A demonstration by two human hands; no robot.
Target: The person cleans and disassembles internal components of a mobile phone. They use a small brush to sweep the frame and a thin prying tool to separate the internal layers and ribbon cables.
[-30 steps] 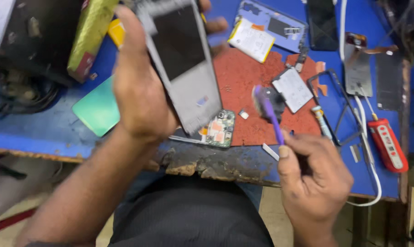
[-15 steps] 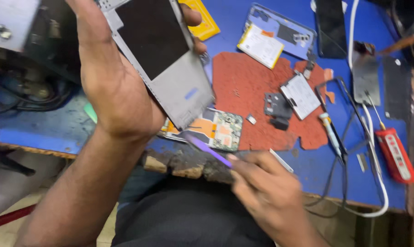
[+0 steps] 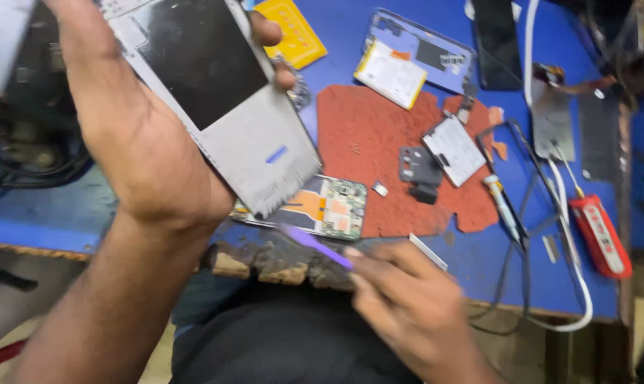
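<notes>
Phone frame (image 3: 222,107) sits up high over the blue table (image 3: 379,21), with the left hand (image 3: 137,149) wrapped tight around its edges. Right hand (image 3: 414,313) pinches a purple stick (image 3: 315,247) near the green circuit board (image 3: 336,208).

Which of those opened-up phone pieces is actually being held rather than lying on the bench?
The grey phone frame with the dark panel, gripped in the left hand. The blue back cover holding a white battery lies on the blue table.
</notes>
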